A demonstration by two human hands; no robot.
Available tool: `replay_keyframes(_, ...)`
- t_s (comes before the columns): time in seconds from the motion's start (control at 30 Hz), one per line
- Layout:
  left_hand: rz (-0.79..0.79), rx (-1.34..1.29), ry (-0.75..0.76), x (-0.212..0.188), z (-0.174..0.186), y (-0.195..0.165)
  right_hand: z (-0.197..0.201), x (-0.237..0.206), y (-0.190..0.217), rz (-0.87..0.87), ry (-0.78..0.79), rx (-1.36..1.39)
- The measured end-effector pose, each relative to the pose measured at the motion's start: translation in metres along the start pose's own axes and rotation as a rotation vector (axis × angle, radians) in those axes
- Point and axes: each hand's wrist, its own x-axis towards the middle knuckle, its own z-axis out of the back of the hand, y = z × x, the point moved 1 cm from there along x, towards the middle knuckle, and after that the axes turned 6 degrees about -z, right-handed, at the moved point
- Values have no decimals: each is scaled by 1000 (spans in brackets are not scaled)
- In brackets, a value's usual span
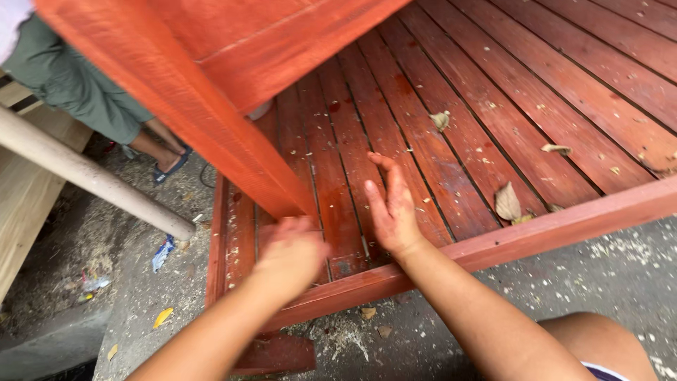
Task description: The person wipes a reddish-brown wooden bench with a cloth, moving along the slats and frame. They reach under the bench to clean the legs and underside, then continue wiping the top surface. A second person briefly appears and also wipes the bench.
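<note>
Both forearms reach in from the bottom of the frame, the left hand (290, 255) blurred beside the red post (211, 127), grip unclear, the right hand (392, 206) open and empty over the already painted slatted frame (493, 243), still littered with leaves (507, 203).

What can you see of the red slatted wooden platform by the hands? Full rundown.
The slatted platform is wood stained red-brown: parallel boards with narrow gaps, framed by an edge rail along its near side. It lies flat on gritty concrete ground. Dry leaves and wood chips litter it. A red post rises from its near corner. The left hand, blurred, is at the post's base; the right hand hovers open above the slats.
</note>
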Motion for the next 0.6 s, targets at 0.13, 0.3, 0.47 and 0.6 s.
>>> replay_keyframes(0.13, -136, 160, -448, -30, 35, 32, 1, -3, -1, -33, 7, -24)
replay_keyframes(0.3, -121, 498, -825, -60, 74, 46, 1, -3, 2, -56, 32, -31)
replay_keyframes(0.47, -105, 589, -927, -33, 50, 53, 1, -1, 4, -92, 57, 52)
replay_keyframes(0.6, -199, 565, -648, -2, -3, 56, 2, -2, 4, -107, 66, 25)
